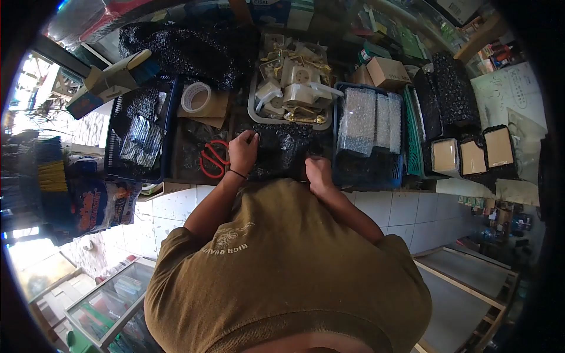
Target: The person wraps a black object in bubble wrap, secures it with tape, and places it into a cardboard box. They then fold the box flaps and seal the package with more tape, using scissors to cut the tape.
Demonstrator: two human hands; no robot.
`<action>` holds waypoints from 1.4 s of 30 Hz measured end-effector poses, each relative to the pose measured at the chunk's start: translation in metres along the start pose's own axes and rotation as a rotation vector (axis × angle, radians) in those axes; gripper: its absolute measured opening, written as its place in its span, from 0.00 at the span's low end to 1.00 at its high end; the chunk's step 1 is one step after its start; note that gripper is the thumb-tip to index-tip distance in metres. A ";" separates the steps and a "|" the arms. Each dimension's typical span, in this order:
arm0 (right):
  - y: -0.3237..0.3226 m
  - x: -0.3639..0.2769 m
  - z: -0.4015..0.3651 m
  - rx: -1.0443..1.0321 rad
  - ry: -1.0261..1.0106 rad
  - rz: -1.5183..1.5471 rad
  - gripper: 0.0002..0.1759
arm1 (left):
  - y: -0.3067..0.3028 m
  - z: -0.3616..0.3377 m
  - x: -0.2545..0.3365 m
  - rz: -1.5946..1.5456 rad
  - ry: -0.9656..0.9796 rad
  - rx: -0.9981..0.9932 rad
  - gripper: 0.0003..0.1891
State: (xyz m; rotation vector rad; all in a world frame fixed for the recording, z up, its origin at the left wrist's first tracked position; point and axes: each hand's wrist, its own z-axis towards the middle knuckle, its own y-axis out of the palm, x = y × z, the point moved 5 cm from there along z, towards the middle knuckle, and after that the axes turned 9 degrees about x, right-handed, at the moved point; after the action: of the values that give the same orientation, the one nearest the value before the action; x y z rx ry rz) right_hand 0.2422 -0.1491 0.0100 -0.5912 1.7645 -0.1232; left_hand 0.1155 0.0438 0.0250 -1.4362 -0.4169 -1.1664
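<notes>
My left hand (243, 151) lies on a sheet of black bubble wrap (281, 152) spread on the counter, fingers pressing its far left edge. At the near right side of the same sheet is my right hand (318, 174), its fingers curled down onto the wrap. Red-handled scissors (213, 159) lie just left of my left hand. Whether something is under the wrap is hidden.
A grey tray (254, 112) of white sockets and brass fittings stands behind the wrap. A tape roll (196, 97) sits at the back left beside a black basket (136, 134). A blue crate (368, 167) of clear-wrapped packs is right, then wrapped parcels (473, 156) and a cardboard box (387, 72).
</notes>
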 end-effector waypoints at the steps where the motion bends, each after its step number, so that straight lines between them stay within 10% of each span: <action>1: 0.000 -0.002 0.003 -0.029 -0.033 -0.107 0.11 | 0.001 0.002 -0.001 0.024 0.002 -0.019 0.08; 8: -0.001 -0.003 0.022 -0.003 -0.386 -0.553 0.17 | 0.005 0.006 -0.003 0.025 -0.009 -0.056 0.10; 15: -0.002 -0.025 0.034 -0.014 -0.253 -0.766 0.21 | 0.010 0.013 -0.008 0.057 -0.101 -0.067 0.15; 33: 0.011 0.027 0.064 -0.202 -0.049 -0.217 0.20 | 0.011 0.008 -0.015 -0.049 -0.206 -0.241 0.17; 42: 0.005 0.015 0.013 -0.163 -0.390 0.095 0.23 | -0.024 -0.014 -0.007 -0.133 0.032 -0.210 0.12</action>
State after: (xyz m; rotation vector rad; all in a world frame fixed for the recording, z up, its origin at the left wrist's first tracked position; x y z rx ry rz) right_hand 0.2503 -0.1485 -0.0083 -0.6016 1.4260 0.1925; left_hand 0.0878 0.0402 0.0293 -1.5874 -0.3806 -1.3714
